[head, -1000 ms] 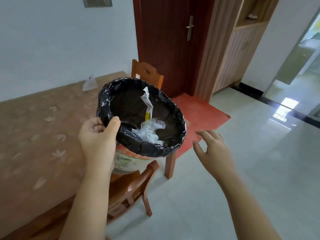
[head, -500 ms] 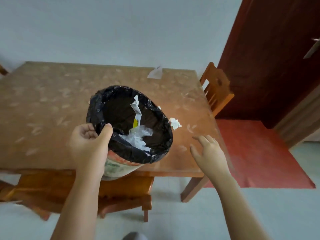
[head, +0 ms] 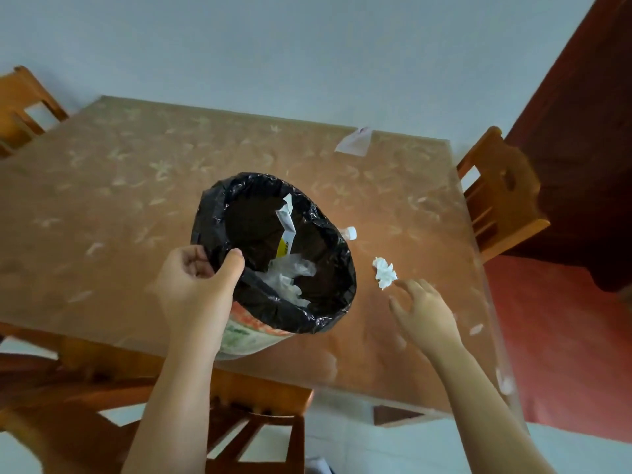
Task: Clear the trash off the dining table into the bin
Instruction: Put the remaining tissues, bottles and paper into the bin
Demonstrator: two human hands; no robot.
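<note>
My left hand (head: 196, 289) grips the rim of a bin (head: 328, 268) lined with a black bag and holds it above the near part of the dining table (head: 136, 206). Clear plastic and a white-and-yellow wrapper lie inside the bin. A crumpled white tissue (head: 384, 277) sits on the table to the bin's right. My right hand (head: 422, 311) hovers open just below and right of the tissue, fingertips close to it, holding nothing. A white bottle cap (head: 349, 232) peeks out behind the bin's rim. A flat pale paper scrap (head: 354, 142) lies near the table's far edge.
Wooden chairs stand at the far left (head: 24, 104), at the right side (head: 499, 196) and tucked under the near edge (head: 260, 408). A dark red door (head: 588, 114) and red mat (head: 561, 354) lie to the right. Small white flecks (head: 476, 329) dot the table's right edge.
The view has swung from the doorway onto the table and closer. My left hand still carries the bin; my right hand has reached forward toward the crumpled tissue.
</note>
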